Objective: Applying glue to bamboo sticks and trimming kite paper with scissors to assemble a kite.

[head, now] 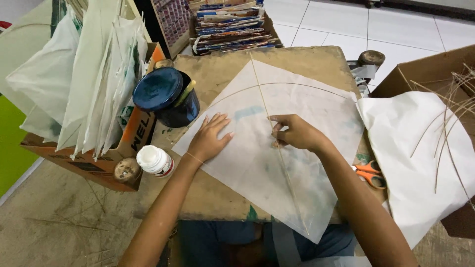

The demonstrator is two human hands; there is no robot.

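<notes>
A thin white paper kite (277, 163), shaped like a diamond, lies flat on a worn brown board (208, 198), with its bottom tip hanging over the near edge; the paper looks soft and a bit see-through, with faint blue smudges; a long straight stick (286, 173) runs down its middle, and a thin bent stick (297, 85) curves across the top like a bow; the left hand (209, 140) lies flat on the paper's left side, fingers spread out and holding nothing; the right hand (296, 132) rests on the middle stick with its fingers curled in, pinching or pressing the stick, I cannot tell which; just left of the board stands a small white bottle (154, 160) with a round cap; orange scissors (368, 173) peek out at the right edge; more white paper (410, 148) drapes over a cardboard box (430, 66) with loose thin sticks (452, 113); farther back sits a round dark blue tub (166, 96) with a shiny lid; beside it a box holds many folded white kites (94, 74); at the far end lies a stack of colourful papers (230, 24)
</notes>
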